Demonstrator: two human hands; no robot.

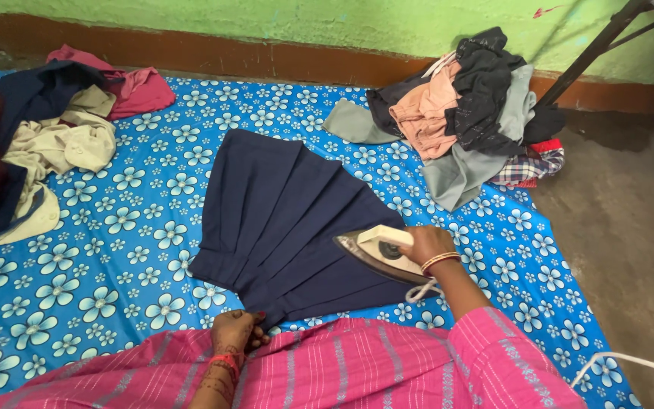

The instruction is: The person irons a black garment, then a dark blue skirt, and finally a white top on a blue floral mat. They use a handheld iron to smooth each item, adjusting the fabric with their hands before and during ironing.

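Observation:
A navy pleated skirt [281, 212] lies fanned out on a blue sheet with white flowers [115, 265]. My right hand [427, 244] grips the handle of a cream and silver clothes iron [378, 251], which is tilted with its tip raised over the skirt's right edge. My left hand [236, 331] presses down on the skirt's narrow near end, fingers curled on the cloth. A pink striped sleeve and lap fill the bottom of the view.
A heap of crumpled clothes [463, 113] lies at the back right, and another pile [39, 136] at the back left. The iron's white cord [630, 360] trails right onto the bare grey floor [630, 227]. A green wall [266, 23] runs behind.

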